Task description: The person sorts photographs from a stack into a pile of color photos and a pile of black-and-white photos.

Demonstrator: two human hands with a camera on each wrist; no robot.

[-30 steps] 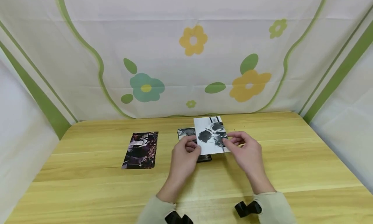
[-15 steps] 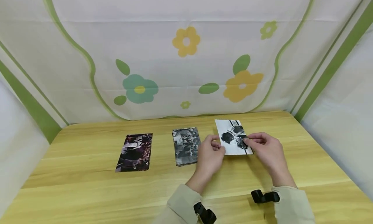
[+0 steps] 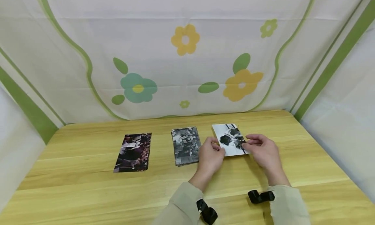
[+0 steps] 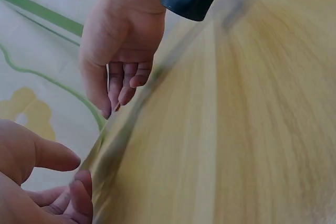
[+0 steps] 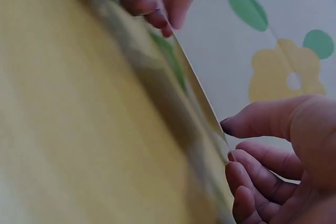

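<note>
A black-and-white photo card (image 3: 228,133) with a white background is held at its near corners by both hands. My left hand (image 3: 210,155) pinches its left edge between thumb and fingers. On the opposite side my right hand (image 3: 265,151) pinches the right edge. Seen nearly edge-on in the right wrist view, the card (image 5: 197,80) is a thin line close over the table. Just left of my left hand lies a stack of grey photo cards (image 3: 186,146). Farther left rests a stack of dark coloured photo cards (image 3: 134,153).
The wooden table (image 3: 96,192) ends at a white fabric backdrop (image 3: 164,39) printed with flowers and green lines. White fabric sides (image 3: 345,111) stand at left and right. A black wrist camera (image 3: 206,212) is strapped over each sleeve.
Both hands have carried the white photo card right, from over the grey stack to beside it, and lowered it toward the table. The grey stack now shows almost fully.
</note>
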